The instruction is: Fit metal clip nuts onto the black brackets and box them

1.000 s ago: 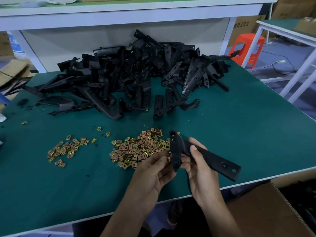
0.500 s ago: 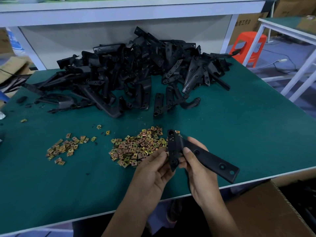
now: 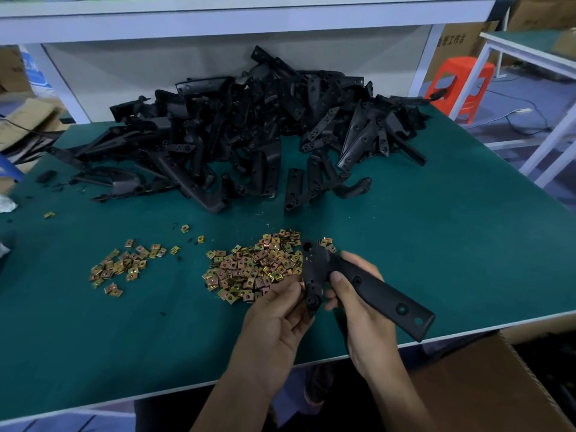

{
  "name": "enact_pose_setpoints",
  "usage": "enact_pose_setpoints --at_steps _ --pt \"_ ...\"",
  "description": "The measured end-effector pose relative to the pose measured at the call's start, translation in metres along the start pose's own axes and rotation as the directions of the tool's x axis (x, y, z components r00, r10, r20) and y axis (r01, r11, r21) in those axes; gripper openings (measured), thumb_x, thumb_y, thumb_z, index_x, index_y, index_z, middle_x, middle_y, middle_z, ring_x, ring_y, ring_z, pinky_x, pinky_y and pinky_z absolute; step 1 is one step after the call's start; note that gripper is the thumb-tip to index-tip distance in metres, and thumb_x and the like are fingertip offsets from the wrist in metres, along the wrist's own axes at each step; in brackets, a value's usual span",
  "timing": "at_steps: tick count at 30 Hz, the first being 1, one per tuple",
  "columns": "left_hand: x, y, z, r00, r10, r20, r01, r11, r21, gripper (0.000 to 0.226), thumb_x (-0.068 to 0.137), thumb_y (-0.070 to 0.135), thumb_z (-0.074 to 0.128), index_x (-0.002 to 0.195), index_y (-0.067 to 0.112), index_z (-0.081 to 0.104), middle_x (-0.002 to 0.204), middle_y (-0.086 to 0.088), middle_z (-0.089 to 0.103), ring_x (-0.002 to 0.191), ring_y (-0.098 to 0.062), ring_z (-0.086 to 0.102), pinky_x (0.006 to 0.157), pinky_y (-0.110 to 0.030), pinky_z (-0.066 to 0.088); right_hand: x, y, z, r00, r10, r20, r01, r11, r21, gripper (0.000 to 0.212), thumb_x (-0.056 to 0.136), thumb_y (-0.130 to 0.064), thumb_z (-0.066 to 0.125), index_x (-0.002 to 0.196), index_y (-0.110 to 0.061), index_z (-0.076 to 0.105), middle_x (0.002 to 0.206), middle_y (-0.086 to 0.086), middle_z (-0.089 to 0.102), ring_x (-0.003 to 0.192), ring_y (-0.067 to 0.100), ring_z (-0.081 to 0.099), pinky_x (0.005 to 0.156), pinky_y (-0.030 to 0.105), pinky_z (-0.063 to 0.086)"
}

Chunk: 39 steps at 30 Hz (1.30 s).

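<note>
On the table (image 3: 436, 244) the pile of brackets (image 3: 249, 129) stays put, with the heap of clip nuts (image 3: 252, 269) before it. My right hand (image 3: 364, 313) still grips one bracket (image 3: 374, 291) above the near edge. My left hand (image 3: 277, 319) has closed in, pinching a clip nut (image 3: 301, 284) against its lower end.

We are seeing an orange plastic stool (image 3: 460, 88) standing in front of a printed cardboard carton (image 3: 458, 42), near a white-framed, green-topped table (image 3: 526, 57).

On our desk (image 3: 436, 244) the bracket heap (image 3: 249, 135) lies at the back, the larger nut pile (image 3: 252, 269) before it, the smaller pile (image 3: 124, 263) leftward
</note>
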<state>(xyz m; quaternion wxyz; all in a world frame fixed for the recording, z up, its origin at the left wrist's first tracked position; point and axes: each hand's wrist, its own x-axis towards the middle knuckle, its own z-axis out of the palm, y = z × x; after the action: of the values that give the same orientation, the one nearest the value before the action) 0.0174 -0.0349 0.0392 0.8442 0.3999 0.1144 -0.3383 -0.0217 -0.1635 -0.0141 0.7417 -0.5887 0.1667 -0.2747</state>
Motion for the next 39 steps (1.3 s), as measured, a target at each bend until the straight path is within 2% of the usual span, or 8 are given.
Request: enact_pose_setpoints --at_steps 6,11,14,17,22,27,32,39 --pt "0.0 -0.004 -0.001 0.999 0.007 -0.04 -0.005 0.999 0.052 0.037 0.077 0.016 0.068 0.113 0.007 0.069 0.101 -0.014 0.076 0.08 -0.016 0.075 0.059 -0.023 0.057 -0.002 0.001 0.0 1.0 -0.011 0.02 0.011 1.0 -0.023 0.037 0.093 -0.039 0.071 0.129 -0.033 0.063 0.105 0.008 0.071 0.079 0.021 0.067 0.068 0.032 0.055" --pt "0.001 0.001 -0.004 1.0 0.016 -0.012 -0.015 0.997 0.08 0.034 0.078 0.014 0.066 0.11 0.005 0.07 0.096 -0.014 0.077 0.079 -0.016 0.075 0.059 -0.024 0.058 -0.002 0.001 0.0 0.999 -0.037 0.01 0.037 0.999 -0.002 0.034 0.095 -0.038 0.069 0.128 -0.032 0.064 0.101 0.005 0.073 0.074 0.018 0.065 0.067 0.028 0.055" --pt "0.001 0.0 -0.005 1.0 -0.005 -0.023 0.006 0.999 0.041 0.018 0.077 0.012 0.068 0.09 0.008 0.079 0.092 -0.014 0.076 0.073 -0.017 0.074 0.058 -0.026 0.059 -0.001 0.0 0.0 0.999 -0.026 -0.022 0.026 0.999 0.021 0.035 0.094 -0.04 0.07 0.127 -0.032 0.065 0.1 0.007 0.073 0.076 0.017 0.066 0.065 0.027 0.055" --pt "0.001 0.0 -0.005 1.0 -0.026 -0.008 0.026 1.0 -0.005 0.016 0.078 0.012 0.066 0.079 0.011 0.082 0.088 -0.013 0.077 0.069 -0.016 0.074 0.056 -0.026 0.06 -0.001 0.002 -0.001 0.999 -0.019 -0.039 0.021 0.999 0.038 0.038 0.093 -0.04 0.071 0.128 -0.029 0.066 0.097 0.009 0.072 0.076 0.018 0.065 0.064 0.026 0.054" --pt "-0.001 -0.001 0.0 1.0 -0.018 -0.016 0.017 0.999 -0.029 0.017 0.08 0.012 0.065 0.077 0.01 0.081 0.083 -0.012 0.076 0.067 -0.015 0.074 0.056 -0.025 0.06 -0.001 0.004 -0.002 0.999 -0.02 -0.032 0.021 0.999 0.025 0.04 0.093 -0.042 0.072 0.13 -0.028 0.064 0.098 0.01 0.072 0.077 0.02 0.065 0.065 0.028 0.054" --pt "-0.001 -0.001 0.001 0.998 -0.021 -0.054 0.018 0.999 -0.047 0.019 0.078 0.014 0.068 0.094 0.006 0.075 0.089 -0.011 0.076 0.069 -0.015 0.074 0.056 -0.025 0.059 -0.003 0.001 -0.001 0.999 -0.054 -0.001 0.054 0.999 -0.007 0.036 0.096 -0.039 0.069 0.13 -0.031 0.063 0.101 0.006 0.072 0.078 0.019 0.066 0.066 0.027 0.055" --pt "-0.001 -0.002 0.002 0.997 -0.036 -0.067 0.031 0.998 -0.063 0.02 0.078 0.016 0.069 0.094 0.007 0.075 0.086 -0.01 0.076 0.07 -0.015 0.073 0.055 -0.025 0.059 -0.004 0.0 -0.002 0.999 -0.042 0.002 0.042 0.999 -0.013 0.035 0.097 -0.037 0.069 0.13 -0.031 0.063 0.1 0.007 0.072 0.078 0.019 0.066 0.067 0.028 0.055" --pt "-0.002 0.007 -0.009 1.0 -0.003 -0.009 0.005 0.985 0.174 0.018 0.075 0.016 0.069 0.091 0.01 0.074 0.084 -0.01 0.075 0.067 -0.014 0.071 0.057 -0.025 0.058 -0.003 0.002 -0.002 0.999 -0.032 0.007 0.032 0.999 -0.037 0.036 0.096 -0.038 0.07 0.13 -0.029 0.063 0.097 0.006 0.072 0.075 0.019 0.065 0.065 0.031 0.055"
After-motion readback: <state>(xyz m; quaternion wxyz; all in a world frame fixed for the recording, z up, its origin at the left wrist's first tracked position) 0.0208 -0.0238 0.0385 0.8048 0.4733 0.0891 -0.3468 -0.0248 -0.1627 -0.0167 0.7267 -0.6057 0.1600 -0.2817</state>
